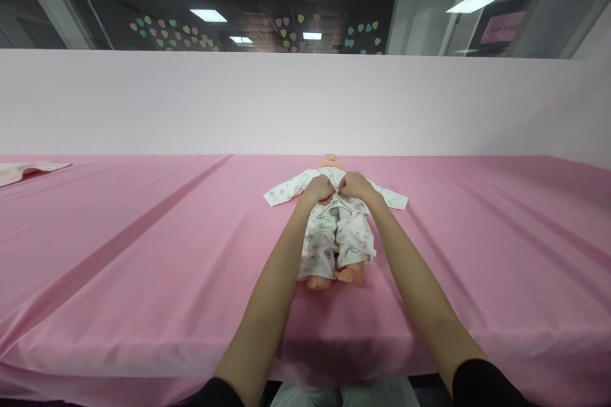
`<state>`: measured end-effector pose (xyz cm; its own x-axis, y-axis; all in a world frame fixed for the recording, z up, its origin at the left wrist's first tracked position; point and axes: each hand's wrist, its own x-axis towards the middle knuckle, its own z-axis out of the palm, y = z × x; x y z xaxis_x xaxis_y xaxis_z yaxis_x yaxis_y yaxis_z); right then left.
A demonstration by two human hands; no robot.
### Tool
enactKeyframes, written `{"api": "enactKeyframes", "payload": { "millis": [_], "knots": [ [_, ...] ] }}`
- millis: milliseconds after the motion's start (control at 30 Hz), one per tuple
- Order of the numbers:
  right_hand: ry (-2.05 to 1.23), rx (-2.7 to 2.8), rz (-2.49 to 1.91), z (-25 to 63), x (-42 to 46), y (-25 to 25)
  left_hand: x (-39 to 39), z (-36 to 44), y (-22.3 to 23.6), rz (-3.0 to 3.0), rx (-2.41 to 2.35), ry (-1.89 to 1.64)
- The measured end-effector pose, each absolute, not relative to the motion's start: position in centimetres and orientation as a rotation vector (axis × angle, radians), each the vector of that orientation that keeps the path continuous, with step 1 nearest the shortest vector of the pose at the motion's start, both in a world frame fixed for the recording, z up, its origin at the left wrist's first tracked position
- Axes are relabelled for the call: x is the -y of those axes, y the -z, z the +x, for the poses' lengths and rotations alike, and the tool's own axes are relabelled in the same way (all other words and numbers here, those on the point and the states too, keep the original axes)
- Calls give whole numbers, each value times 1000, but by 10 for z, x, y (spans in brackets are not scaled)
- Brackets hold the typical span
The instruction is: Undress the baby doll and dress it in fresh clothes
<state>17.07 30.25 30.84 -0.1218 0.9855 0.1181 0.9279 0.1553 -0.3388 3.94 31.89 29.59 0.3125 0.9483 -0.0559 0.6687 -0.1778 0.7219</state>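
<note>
A baby doll [329, 161] lies on its back, head away from me and bare feet towards me. It wears a white patterned long-sleeved top [291, 188] and matching pants [319, 248]. Both sleeves are spread out to the sides. My left hand [319, 189] is closed on the front of the top, near its middle. Close beside it, my right hand [354, 185] pinches the same front from the other side. The fingertips almost meet, and whatever fastening lies between them is too small to make out.
Pink cloth [167, 254] with long creases covers the table. A pale folded cloth [28, 172] lies at the far left edge. Behind the table stands a white wall [286, 102] with dark glass above it, showing ceiling lights and heart-shaped decorations.
</note>
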Motion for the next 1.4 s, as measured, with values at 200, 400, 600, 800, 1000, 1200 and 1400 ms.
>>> {"api": "enactKeyframes", "payload": {
  "millis": [200, 400, 600, 800, 1000, 1200, 1400],
  "knots": [
    [-194, 2114, -1866, 168, -303, -308, -322, 40, -292, 1981, -1405, -539],
    [-266, 2032, -1927, 169, -303, -310, -318, 37, -297, 2111, -1368, -540],
    [-509, 2067, -1791, 173, -300, -314, -317, 37, -299, 2229, -1370, -543],
    [-909, 1997, -1642, 186, -302, -310, -313, 41, -300, 2247, -1496, -458],
    [-780, 2068, -1762, 181, -306, -304, -308, 38, -305, 2346, -1598, -346],
    [-726, 2017, -1791, 179, -313, -296, -297, 43, -313, 2420, -1597, -210],
    [-809, 2018, -1720, 186, -310, -301, -298, 42, -315, 2413, -1647, -365]
  ]
}}
